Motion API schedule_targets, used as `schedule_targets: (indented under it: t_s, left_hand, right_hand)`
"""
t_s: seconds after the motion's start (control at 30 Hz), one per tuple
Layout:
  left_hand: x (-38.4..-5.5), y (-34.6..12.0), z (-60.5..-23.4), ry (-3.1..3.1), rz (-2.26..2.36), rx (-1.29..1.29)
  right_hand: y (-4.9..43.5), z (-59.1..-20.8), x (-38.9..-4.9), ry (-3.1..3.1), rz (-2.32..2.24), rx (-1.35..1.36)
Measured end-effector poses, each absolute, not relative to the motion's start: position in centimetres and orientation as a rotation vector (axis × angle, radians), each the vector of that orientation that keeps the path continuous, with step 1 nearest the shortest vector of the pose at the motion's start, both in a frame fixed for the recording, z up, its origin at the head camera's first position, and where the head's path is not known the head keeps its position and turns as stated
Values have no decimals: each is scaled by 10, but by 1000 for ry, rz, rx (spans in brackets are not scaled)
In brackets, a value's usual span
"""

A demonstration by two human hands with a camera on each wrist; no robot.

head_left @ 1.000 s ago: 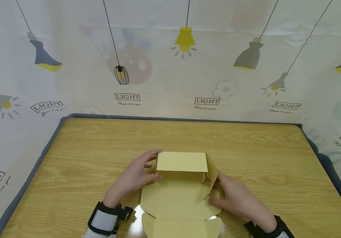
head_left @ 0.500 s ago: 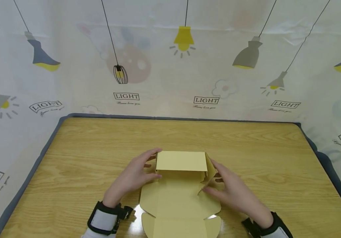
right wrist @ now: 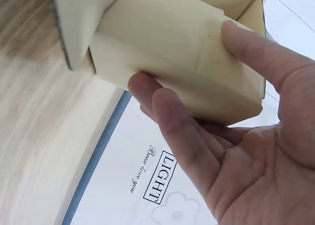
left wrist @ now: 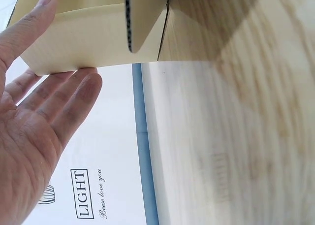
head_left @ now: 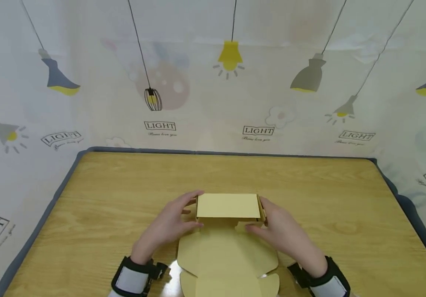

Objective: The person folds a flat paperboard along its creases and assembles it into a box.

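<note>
A partly folded cardboard box [head_left: 228, 205] stands on the table, its back part raised and its front panel lying flat toward me. My left hand [head_left: 166, 225] holds the raised part's left end. In the left wrist view its thumb [left wrist: 34, 23] lies over the wall's edge and the fingers touch the outside. At the other end my right hand [head_left: 285, 229] grips the right side. The right wrist view shows the thumb [right wrist: 246, 43] pressing the side flap [right wrist: 162, 28] folded inward, with fingers against the outer wall. The flat panel has rounded side flaps [head_left: 190, 251].
The wooden table [head_left: 142, 173] has a dark blue edging [head_left: 194, 152]. Behind and beside it hangs a pale cloth [head_left: 205, 95] printed with lamps and lettering. Each wrist wears a black strap [head_left: 133, 276].
My right hand has moved left and folded the right side flap inward, from sticking out at an angle to close against the box end. My left hand has kept its hold.
</note>
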State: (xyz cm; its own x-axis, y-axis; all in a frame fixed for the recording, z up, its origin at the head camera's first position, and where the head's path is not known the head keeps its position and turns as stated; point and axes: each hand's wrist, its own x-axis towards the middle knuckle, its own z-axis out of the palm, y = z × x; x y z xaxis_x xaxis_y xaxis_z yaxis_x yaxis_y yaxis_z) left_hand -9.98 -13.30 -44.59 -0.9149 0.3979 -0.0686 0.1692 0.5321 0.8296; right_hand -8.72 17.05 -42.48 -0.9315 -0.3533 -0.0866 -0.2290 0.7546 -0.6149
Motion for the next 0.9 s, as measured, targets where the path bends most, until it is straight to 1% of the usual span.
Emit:
schedule_targets:
  t_s: [0.13,0.37,0.9]
  left_hand:
    - [-98,-130,-449,2506,1323,504]
    - [-98,-128,-445,2540,1307,497]
    - [-95,-125,-445,2566,1270,554]
  right_hand:
    - [172,-425,-82,2772,-887,-378]
    - [172,-430,-81,2886,-843,-420]
    - [171,-433,-79,2984,-813,-383]
